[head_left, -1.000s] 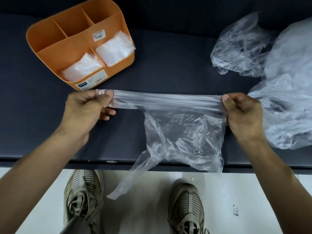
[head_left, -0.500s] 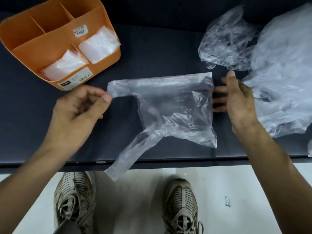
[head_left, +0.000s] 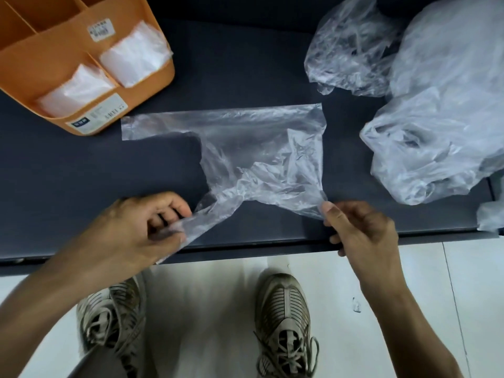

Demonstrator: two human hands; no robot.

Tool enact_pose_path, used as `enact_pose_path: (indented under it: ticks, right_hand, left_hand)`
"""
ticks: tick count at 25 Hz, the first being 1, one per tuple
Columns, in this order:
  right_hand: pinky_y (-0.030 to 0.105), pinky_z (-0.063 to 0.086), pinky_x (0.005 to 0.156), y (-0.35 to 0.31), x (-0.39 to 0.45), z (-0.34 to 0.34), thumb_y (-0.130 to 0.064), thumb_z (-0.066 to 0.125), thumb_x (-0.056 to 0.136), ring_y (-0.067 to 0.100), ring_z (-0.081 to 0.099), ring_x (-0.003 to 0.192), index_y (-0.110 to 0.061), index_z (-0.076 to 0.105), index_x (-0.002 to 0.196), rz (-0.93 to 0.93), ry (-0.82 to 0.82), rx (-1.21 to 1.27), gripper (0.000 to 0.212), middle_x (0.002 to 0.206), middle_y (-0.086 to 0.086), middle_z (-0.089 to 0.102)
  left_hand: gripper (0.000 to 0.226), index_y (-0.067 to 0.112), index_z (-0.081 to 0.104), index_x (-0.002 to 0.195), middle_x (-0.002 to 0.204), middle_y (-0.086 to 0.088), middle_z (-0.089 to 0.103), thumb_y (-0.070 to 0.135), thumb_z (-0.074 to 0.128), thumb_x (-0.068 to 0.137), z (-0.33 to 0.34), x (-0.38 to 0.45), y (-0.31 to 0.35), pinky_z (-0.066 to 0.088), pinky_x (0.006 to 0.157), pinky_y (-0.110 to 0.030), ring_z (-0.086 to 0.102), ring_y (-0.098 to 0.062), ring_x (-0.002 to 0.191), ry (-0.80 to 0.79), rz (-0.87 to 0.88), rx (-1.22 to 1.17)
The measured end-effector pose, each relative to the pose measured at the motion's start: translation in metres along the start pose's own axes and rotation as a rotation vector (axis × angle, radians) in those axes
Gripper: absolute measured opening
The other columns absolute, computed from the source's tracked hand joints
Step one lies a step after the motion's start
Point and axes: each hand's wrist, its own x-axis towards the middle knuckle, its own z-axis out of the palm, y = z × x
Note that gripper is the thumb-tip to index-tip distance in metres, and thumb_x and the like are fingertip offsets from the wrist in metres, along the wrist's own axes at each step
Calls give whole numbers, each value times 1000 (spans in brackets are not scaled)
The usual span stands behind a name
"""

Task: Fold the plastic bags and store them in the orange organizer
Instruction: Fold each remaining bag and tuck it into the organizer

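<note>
Now: left hand (head_left: 141, 230), right hand (head_left: 360, 227) each pinch one bag (head_left: 261, 154) | organizer (head_left: 32, 58): two folded bags (head_left: 136, 54)

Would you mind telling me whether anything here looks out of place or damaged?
Only a small clear scrap lies on the floor beside the right shoe; otherwise nothing stands out. No tear shows in the plastic bag being handled.

Dark table (head_left: 245, 64); two worn sneakers (head_left: 283, 323) on white floor (head_left: 436, 282).
</note>
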Motion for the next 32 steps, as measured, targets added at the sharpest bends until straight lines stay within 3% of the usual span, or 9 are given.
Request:
enact_pose_path:
  ticks: [7,11,13,16,18,21,23,27,32]
  right_hand:
    - [23,42,39,-1,21,0,-2,72,88,12,57,49,-17,63,92,129,-39,334,18,69,1,69]
    - [23,41,37,2,30,-11,5,65,91,10,53,46,-19,59,90,101,-5,258,25,65,-2,67]
    - [24,43,39,1,34,-17,4,65,91,9,52,46,-20,58,91,89,-47,153,24,65,-4,67]
    - [32,51,51,-2,36,-22,-5,69,90,10,57,50,-23,63,87,52,-119,-158,19,66,-6,68]
    - [34,51,66,-5,32,-19,-14,68,89,13,61,60,-24,65,81,-107,-14,-406,13,67,-7,67]
    - [35,50,72,-9,26,-5,-16,62,91,21,63,73,-15,67,91,-608,178,-491,5,85,0,70]
    - [43,49,84,-3,35,6,-19,58,89,28,63,95,-10,70,107,-827,45,-578,23,113,6,68]
    - [46,45,89,12,41,22,-40,53,90,28,56,107,-19,70,120,-832,-56,-768,41,137,-2,59]
    - [41,40,80,9,24,31,-58,57,87,28,55,93,-19,72,109,-775,136,-819,47,109,1,67]
  left_hand:
    - [39,45,65,97,90,12,74,9,77,85,-7,11,-5,50,79,-24,69,-5,84,56,-33,-180]
    - [42,37,70,99,89,-2,76,49,89,64,-32,17,-20,57,78,-26,74,-17,85,-111,-118,-392]
    - [45,34,73,94,86,-6,75,47,92,56,-42,22,-25,58,68,-21,74,-28,86,-163,-167,-440]
    - [72,40,71,99,85,2,74,72,90,37,-50,24,-31,52,63,-15,68,-14,70,-204,-129,-241]
    - [70,43,70,100,88,11,70,79,84,42,-50,24,-30,50,62,-17,61,-6,66,-47,-39,-78]
    - [20,35,70,98,106,8,66,48,76,84,-45,31,-25,48,83,-27,62,-15,91,412,345,285]
    - [27,14,70,113,135,-12,57,30,66,92,-43,43,-20,38,101,-50,51,-37,120,602,524,680]
    - [58,3,55,136,159,-20,29,23,72,85,-48,71,-27,23,106,-67,28,-46,140,528,309,878]
    - [62,0,48,142,158,-18,29,27,65,88,-51,68,-30,30,96,-64,34,-45,127,577,176,904]
